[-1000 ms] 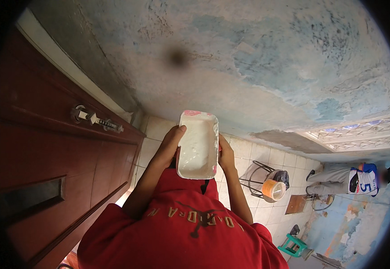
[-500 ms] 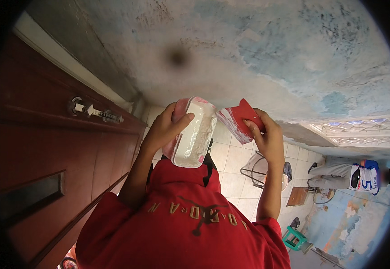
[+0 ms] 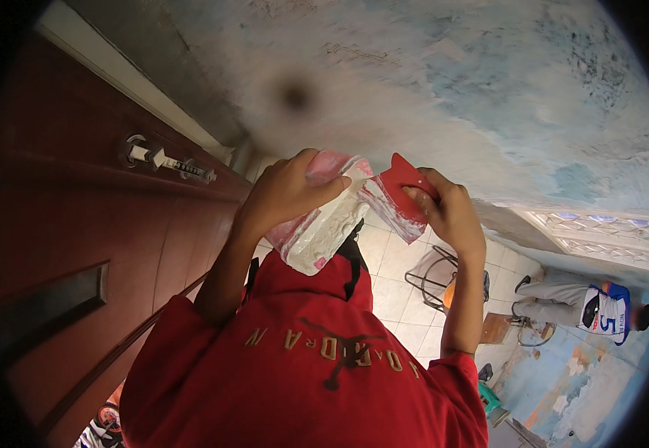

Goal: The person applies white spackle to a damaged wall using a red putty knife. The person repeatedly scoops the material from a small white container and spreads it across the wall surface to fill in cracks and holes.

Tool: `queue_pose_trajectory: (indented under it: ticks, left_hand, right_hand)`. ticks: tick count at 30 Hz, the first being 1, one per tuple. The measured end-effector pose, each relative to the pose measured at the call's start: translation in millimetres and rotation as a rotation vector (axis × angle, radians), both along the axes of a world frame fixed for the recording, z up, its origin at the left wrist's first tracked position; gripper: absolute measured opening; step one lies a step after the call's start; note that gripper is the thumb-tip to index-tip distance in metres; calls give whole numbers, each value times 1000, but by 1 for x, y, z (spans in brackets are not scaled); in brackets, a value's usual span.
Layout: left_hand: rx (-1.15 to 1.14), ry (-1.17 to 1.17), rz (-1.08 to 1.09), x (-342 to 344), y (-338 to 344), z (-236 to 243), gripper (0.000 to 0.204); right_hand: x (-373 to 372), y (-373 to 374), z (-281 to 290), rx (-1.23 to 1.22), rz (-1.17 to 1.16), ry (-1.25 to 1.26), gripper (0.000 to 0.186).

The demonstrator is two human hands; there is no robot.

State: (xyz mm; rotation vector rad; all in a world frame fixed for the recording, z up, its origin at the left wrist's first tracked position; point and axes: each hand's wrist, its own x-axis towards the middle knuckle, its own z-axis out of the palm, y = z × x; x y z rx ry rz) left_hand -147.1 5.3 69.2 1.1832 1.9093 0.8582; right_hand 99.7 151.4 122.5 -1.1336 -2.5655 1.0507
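My left hand [image 3: 291, 190] is closed round a pinkish-red rectangular tub [image 3: 324, 164], its thumb over the rim. White paste [image 3: 330, 231] coats the inside of the tub, which tilts to the right. In my right hand [image 3: 447, 209] is a red flat putty scraper [image 3: 403, 183], pinched between thumb and fingers. The scraper's lower left edge is smeared with white paste and lies close against the tub's right rim. Whether they touch I cannot tell for sure.
A patchy blue and white wall [image 3: 444, 97] rises ahead. On the left stands a dark red door [image 3: 63, 187] with a metal handle [image 3: 167, 162]. A wire-framed item [image 3: 432, 280] rests on the tiled floor [image 3: 399, 261]. Another person [image 3: 578, 306] stands at far right.
My left hand has tipped the tub further over, so less of its inside shows. The scraper has shifted slightly, staying near the tub's right rim in my right hand.
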Motion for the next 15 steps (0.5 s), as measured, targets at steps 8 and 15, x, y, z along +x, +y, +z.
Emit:
queue_pose_trajectory:
  ticks: [8, 15]
  left_hand:
    - [-60, -21, -21, -4, 7, -11, 60]
    - [-78, 19, -9, -3, 12, -29, 72]
  right_hand:
    - [9, 16, -40, -186, 59, 47, 28]
    - [18, 12, -66, -462, 8, 117, 28]
